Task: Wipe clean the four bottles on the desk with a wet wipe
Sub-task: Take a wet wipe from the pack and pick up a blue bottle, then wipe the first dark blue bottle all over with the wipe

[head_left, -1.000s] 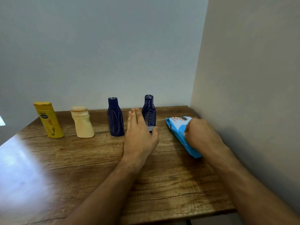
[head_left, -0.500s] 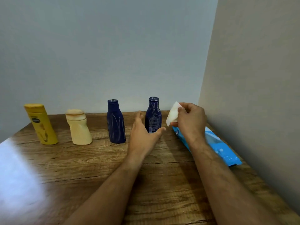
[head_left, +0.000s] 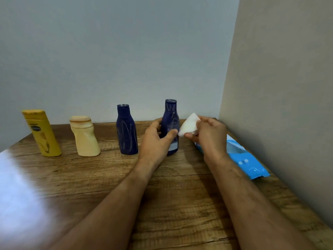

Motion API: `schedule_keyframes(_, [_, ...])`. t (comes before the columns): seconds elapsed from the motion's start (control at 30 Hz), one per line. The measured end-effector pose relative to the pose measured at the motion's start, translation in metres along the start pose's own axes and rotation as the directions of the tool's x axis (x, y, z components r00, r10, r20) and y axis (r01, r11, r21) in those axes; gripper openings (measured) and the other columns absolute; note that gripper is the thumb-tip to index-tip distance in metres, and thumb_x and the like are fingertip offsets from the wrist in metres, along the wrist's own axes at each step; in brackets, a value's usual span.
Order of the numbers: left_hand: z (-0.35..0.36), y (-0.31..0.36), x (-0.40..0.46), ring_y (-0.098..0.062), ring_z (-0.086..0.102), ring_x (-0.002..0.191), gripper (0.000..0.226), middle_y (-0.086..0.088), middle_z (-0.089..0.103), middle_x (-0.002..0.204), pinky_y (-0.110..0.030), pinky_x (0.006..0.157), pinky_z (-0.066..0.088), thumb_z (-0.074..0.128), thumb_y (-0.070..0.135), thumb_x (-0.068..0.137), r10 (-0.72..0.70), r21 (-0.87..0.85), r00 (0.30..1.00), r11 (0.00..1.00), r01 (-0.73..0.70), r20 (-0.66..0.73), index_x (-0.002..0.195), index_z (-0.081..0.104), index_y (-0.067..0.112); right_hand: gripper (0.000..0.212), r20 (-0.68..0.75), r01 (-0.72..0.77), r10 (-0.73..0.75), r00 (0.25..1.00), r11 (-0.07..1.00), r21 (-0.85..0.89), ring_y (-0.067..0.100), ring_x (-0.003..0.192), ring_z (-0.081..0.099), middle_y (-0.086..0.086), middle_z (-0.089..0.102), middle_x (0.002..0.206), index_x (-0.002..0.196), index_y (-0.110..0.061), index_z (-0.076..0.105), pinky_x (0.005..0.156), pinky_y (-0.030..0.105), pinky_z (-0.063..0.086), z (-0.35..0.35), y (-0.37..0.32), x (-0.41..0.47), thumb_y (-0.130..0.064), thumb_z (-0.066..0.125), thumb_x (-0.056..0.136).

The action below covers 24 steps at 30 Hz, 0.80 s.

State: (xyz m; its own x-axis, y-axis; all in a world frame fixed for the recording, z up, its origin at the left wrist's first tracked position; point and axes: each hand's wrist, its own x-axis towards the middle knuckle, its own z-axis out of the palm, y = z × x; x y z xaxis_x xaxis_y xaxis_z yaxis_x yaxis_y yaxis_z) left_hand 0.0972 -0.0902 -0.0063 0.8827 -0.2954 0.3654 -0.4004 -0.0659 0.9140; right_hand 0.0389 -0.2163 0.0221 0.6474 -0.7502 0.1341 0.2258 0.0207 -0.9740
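Bottles, four, stood across the frame's middle, all unwiped as far as we could judge. Our left hand (head_left: pixel 156 139) gripped the rightmost dark blue bottle (head_left: pixel 171 121); our right hand (head_left: pixel 210 135) pinched the wet wipe (head_left: pixel 189 125) just beside it.

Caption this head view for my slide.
Left hand grips rightmost dark blue plastic bottle; right hand holds folded white wet wipe.

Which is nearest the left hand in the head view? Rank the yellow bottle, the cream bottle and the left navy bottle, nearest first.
Measured from the left hand:
1. Left navy bottle, just to its left.
2. Cream bottle, further left.
3. Yellow bottle, far left end of the row.
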Motion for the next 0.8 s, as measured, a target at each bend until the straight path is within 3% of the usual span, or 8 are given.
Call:
schedule_keyframes(0.1, [-0.014,0.010,-0.016,-0.016,0.072,0.097,0.033,0.006,0.074,0.106,-0.046,0.088,0.060,0.073,0.035,0.088,-0.038,-0.108,0.999,0.994,0.035,-0.032,0.120,0.064,0.034,0.013,0.083,-0.218,0.202,0.976,0.903,0.371,0.022,0.089,0.066,0.011,0.062,0.107,0.095,-0.011,0.061,0.072,0.035,0.061,-0.002,-0.012,-0.010,-0.019,0.068,0.090])
schedule_keyframes(0.2, [-0.029,0.022,-0.032,-0.030,0.074,0.091,0.019,-0.008,0.073,0.101,-0.049,0.081,0.062,0.068,0.026,0.094,-0.068,-0.210,0.997,0.975,0.073,0.035,0.111,0.063,0.033,0.036,0.184,-0.251,0.191,0.964,0.881,0.400,0.024,0.091,0.069,0.014,0.065,0.111,0.110,-0.002,0.064,0.067,0.029,0.061,-0.001,-0.015,-0.018,-0.013,0.078,0.079])
schedule_keyframes(0.3, [-0.045,0.026,-0.040,-0.030,0.074,0.079,0.018,-0.013,0.072,0.093,-0.044,0.068,0.063,0.062,0.021,0.098,-0.136,-0.308,0.978,0.934,0.179,0.157,0.116,0.060,0.023,0.035,0.247,-0.260,0.174,0.953,0.888,0.378,0.029,0.095,0.070,0.019,0.066,0.115,0.114,0.003,0.063,0.063,0.027,0.060,0.003,-0.009,-0.022,0.005,0.072,0.081])
schedule_keyframes(0.43, [-0.055,0.015,-0.049,-0.025,0.069,0.075,0.028,-0.016,0.069,0.097,-0.037,0.060,0.057,0.058,0.019,0.100,-0.150,-0.351,0.958,0.907,0.232,0.244,0.128,0.056,0.019,0.030,0.290,-0.253,0.165,0.943,0.920,0.298,0.031,0.094,0.070,0.017,0.069,0.109,0.111,-0.004,0.063,0.068,0.036,0.060,0.003,-0.003,-0.023,0.000,0.071,0.082])
schedule_keyframes(0.53, [-0.054,0.012,-0.048,-0.024,0.069,0.077,0.027,-0.011,0.071,0.095,-0.037,0.063,0.058,0.058,0.017,0.099,-0.086,-0.388,0.974,0.907,0.164,0.210,0.126,0.057,0.019,0.019,0.299,-0.190,0.146,0.943,0.974,0.124,0.024,0.091,0.068,0.011,0.070,0.105,0.098,-0.012,0.066,0.062,0.031,0.054,0.001,-0.001,-0.022,-0.006,0.071,0.081])
schedule_keyframes(0.63, [-0.053,0.018,-0.046,-0.021,0.067,0.077,0.038,-0.014,0.072,0.097,-0.033,0.065,0.057,0.056,0.035,0.094,-0.039,-0.459,0.986,0.882,0.111,0.165,0.125,0.057,0.013,0.017,0.284,-0.147,0.119,0.951,0.986,0.077,0.026,0.095,0.066,0.013,0.068,0.106,0.086,-0.013,0.061,0.069,0.035,0.056,0.000,0.001,-0.021,-0.002,0.071,0.078])
schedule_keyframes(0.7, [-0.051,0.020,-0.045,-0.019,0.066,0.075,0.043,-0.013,0.074,0.098,-0.031,0.066,0.057,0.047,0.045,0.097,-0.052,-0.491,0.988,0.863,0.120,0.148,0.122,0.060,0.013,0.023,0.266,-0.113,0.083,0.960,0.989,0.099,0.026,0.096,0.066,0.013,0.067,0.108,0.091,-0.014,0.061,0.072,0.037,0.059,0.002,0.000,-0.021,0.003,0.070,0.079])
schedule_keyframes(0.8, [-0.048,0.016,-0.042,-0.020,0.067,0.077,0.045,-0.012,0.075,0.096,-0.033,0.070,0.056,0.040,0.048,0.102,-0.073,-0.484,0.987,0.865,0.133,0.141,0.122,0.061,0.014,0.035,0.223,0.123,-0.114,0.968,0.992,-0.025,0.019,0.098,0.068,0.003,0.070,0.111,0.110,-0.023,0.067,0.073,0.029,0.060,0.005,0.000,-0.023,-0.003,0.072,0.082])
